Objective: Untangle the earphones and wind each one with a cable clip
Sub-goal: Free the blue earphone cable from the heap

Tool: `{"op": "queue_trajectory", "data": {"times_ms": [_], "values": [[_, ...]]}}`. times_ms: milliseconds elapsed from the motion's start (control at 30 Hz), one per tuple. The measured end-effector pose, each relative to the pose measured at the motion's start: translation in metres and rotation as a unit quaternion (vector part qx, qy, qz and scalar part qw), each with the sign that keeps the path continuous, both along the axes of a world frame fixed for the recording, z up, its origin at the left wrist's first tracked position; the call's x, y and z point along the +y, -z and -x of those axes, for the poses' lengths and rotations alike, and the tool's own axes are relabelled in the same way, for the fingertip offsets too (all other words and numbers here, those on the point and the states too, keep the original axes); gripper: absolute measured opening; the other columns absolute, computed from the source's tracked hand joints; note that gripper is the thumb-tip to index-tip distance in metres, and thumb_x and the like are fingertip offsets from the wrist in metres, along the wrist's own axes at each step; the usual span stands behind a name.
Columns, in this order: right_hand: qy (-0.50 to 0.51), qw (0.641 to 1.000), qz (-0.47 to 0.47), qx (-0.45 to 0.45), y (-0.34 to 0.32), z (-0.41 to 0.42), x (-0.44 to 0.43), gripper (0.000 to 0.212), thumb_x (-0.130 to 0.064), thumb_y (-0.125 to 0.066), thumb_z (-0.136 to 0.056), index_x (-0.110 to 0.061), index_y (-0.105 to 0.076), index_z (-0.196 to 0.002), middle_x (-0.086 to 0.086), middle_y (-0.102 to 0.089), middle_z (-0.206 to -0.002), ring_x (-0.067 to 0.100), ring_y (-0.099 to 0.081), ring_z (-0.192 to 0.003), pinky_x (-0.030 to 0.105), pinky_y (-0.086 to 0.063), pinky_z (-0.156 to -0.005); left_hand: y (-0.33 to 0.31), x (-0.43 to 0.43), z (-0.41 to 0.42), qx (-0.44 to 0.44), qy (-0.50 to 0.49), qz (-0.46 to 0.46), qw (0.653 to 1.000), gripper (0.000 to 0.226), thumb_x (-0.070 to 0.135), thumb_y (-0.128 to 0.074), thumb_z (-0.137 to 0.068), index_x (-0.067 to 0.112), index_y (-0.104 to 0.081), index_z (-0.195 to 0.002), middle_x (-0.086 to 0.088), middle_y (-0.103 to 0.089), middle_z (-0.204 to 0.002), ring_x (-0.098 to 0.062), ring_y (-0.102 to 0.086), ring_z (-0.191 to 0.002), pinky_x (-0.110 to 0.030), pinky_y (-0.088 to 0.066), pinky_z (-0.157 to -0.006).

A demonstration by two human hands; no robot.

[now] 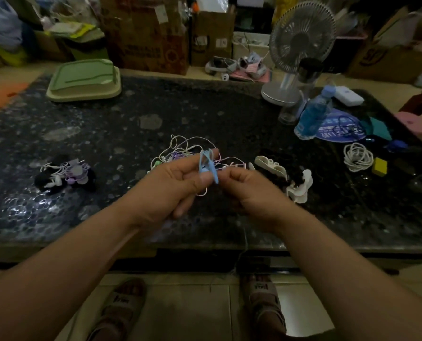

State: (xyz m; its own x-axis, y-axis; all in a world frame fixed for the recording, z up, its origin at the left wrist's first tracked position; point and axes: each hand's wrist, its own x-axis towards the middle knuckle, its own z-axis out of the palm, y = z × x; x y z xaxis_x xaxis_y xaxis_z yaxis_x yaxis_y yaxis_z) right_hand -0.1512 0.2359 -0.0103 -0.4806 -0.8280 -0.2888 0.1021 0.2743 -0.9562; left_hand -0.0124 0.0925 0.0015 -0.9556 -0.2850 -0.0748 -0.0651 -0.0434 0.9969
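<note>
A tangle of white and purple earphone cables (180, 150) lies at the middle of the dark stone table (155, 114). Just in front of it my left hand (178, 183) pinches a blue cable clip (208, 166) between thumb and fingers. My right hand (249, 188) pinches a thin white cable right beside the clip. A white cable loop hangs below my hands. Wound earphones on purple and black clips (67, 174) lie at the left. White clips (271, 163) and a black-and-white bundle (299, 185) lie at the right.
A green lidded tray (84, 81) stands at the back left. A fan (301, 45), a clear tumbler (303, 89) and a blue bottle (314, 114) stand at the back right. A coiled white cable (357, 156) and a yellow block (379, 166) lie far right. Cardboard boxes line the back.
</note>
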Motion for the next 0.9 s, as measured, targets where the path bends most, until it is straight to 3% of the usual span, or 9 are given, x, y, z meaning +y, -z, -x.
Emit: {"op": "queue_trajectory", "data": {"times_ms": [133,233,300,433,567,633,733,833,900], "values": [[-0.051,0.964,-0.078,0.248,-0.004,-0.017,-0.003,0.023,-0.034,-0.056,-0.107,-0.022,-0.073,-0.096,-0.009,-0.062,-0.07,0.0,-0.051,-0.059,0.025,-0.042,-0.059,0.008,-0.011,0.003,-0.029,-0.076,0.057,0.995,0.047,0.006,-0.059,-0.102,0.022,-0.055,-0.147,0.001,-0.078,-0.116,0.0,-0.056,-0.048,-0.012,-0.041,-0.044],[-0.094,0.935,-0.103,0.327,-0.013,-0.02,-0.002,0.023,-0.032,-0.056,-0.106,-0.021,-0.07,-0.09,-0.007,-0.06,-0.07,0.002,-0.05,-0.058,0.025,-0.04,-0.057,0.018,-0.015,0.002,-0.03,-0.061,0.118,0.991,0.052,0.002,-0.061,-0.101,0.027,-0.055,-0.146,0.007,-0.077,-0.119,-0.001,-0.071,-0.108,-0.019,-0.055,-0.096],[-0.119,0.919,-0.118,0.357,-0.017,-0.019,0.001,0.022,-0.033,-0.058,-0.105,-0.024,-0.068,-0.086,-0.008,-0.061,-0.071,0.003,-0.054,-0.06,0.024,-0.041,-0.057,0.023,-0.019,0.001,-0.042,-0.039,0.183,0.981,0.052,0.005,-0.063,-0.101,0.038,-0.057,-0.141,0.01,-0.075,-0.124,-0.005,-0.066,-0.123,-0.036,-0.05,-0.112],[-0.069,0.922,-0.095,0.369,-0.028,-0.009,0.009,0.017,-0.034,-0.066,-0.1,-0.025,-0.071,-0.086,-0.007,-0.065,-0.071,0.003,-0.059,-0.063,0.026,-0.048,-0.061,0.026,-0.018,-0.001,-0.049,0.027,0.294,0.954,0.046,0.007,-0.062,-0.102,0.036,-0.063,-0.138,0.012,-0.071,-0.13,-0.01,-0.063,-0.128,-0.048,-0.047,-0.114],[-0.048,0.921,-0.066,0.38,-0.034,0.0,0.011,0.015,-0.033,-0.071,-0.097,-0.024,-0.072,-0.084,-0.008,-0.065,-0.069,0.002,-0.059,-0.061,0.017,-0.044,-0.054,0.021,-0.009,-0.003,-0.074,0.081,0.313,0.944,0.048,0.009,-0.063,-0.102,0.038,-0.061,-0.14,0.022,-0.072,-0.124,0.003,-0.064,-0.119,-0.033,-0.05,-0.109],[-0.046,0.919,-0.06,0.387,-0.034,0.004,0.013,0.013,-0.032,-0.075,-0.094,-0.024,-0.072,-0.084,-0.007,-0.069,-0.071,0.004,-0.063,-0.063,0.021,-0.048,-0.057,0.015,-0.003,-0.005,-0.086,0.126,0.333,0.93,0.041,0.014,-0.064,-0.103,0.04,-0.063,-0.134,0.03,-0.072,-0.111,0.008,-0.067,-0.103,-0.022,-0.053,-0.095],[-0.046,0.956,-0.037,0.288,-0.035,0.012,0.017,0.01,-0.024,-0.078,-0.092,-0.018,-0.073,-0.088,-0.002,-0.073,-0.075,0.005,-0.065,-0.065,0.024,-0.053,-0.059,0.004,0.003,-0.008,-0.091,0.209,0.216,0.949,0.034,0.01,-0.06,-0.104,0.038,-0.065,-0.122,0.024,-0.075,-0.094,-0.01,-0.058,-0.06,-0.026,-0.047,-0.061],[-0.034,0.999,0.022,0.016,-0.031,0.014,0.019,0.01,-0.018,-0.069,-0.095,-0.012,-0.069,-0.088,0.0,-0.068,-0.072,0.008,-0.061,-0.062,0.02,-0.049,-0.053,-0.004,0.001,-0.01,-0.08,0.233,0.048,0.968,0.048,0.006,-0.056,-0.104,0.031,-0.054,-0.145,0.007,-0.073,-0.128,-0.013,-0.042,-0.047,-0.027,-0.038,-0.048],[-0.035,0.996,0.033,-0.075,-0.023,0.01,0.015,0.011,-0.028,-0.068,-0.09,-0.021,-0.074,-0.085,0.003,-0.068,-0.075,0.014,-0.054,-0.062,0.02,-0.045,-0.051,-0.007,0.002,-0.01,-0.037,0.222,-0.016,0.974,0.049,0.007,-0.056,-0.102,0.029,-0.054,-0.146,-0.001,-0.069,-0.137,-0.008,-0.039,-0.043,-0.02,-0.036,-0.045]]}}
